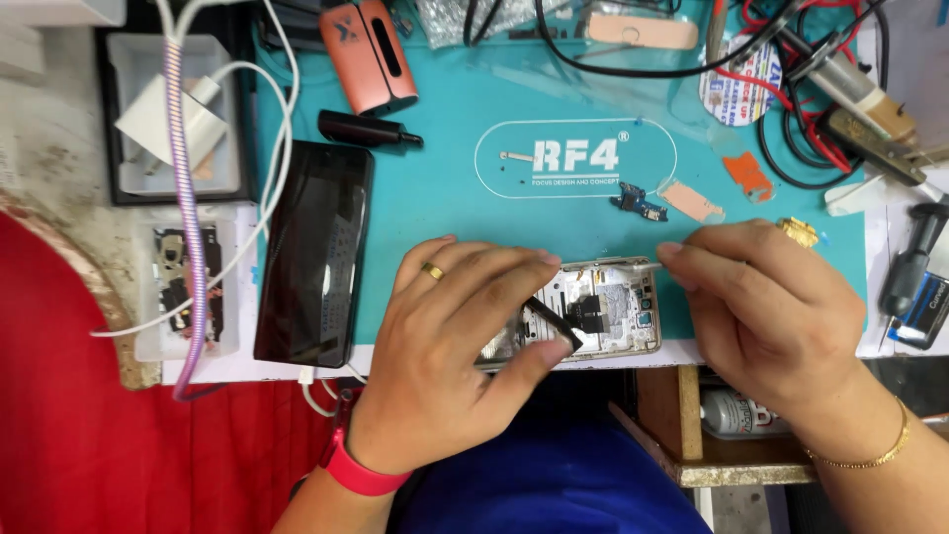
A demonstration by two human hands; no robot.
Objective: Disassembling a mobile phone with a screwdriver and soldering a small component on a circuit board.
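Phone frame (613, 316) between left hand (450, 346), right hand (766, 307), both touching.

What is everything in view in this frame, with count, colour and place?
opened phone: 1, silver frame, insides exposed, mat's near edge, under both hands
work mat: 1, teal, centre of bench
detached phone screen: 1, black, mat's left edge
phone back cover: 1, pink, top left of mat
small circuit board: 1, blue, mid mat
clear tray with parts: 1, left of the screen
charger plug: 1, white, top-left tray
screwdriver: 1, black handle, right edge
left hand: ring and red wristband, pressing on the phone
right hand: gold bracelet, pinching a thin tool at the phone's top edge
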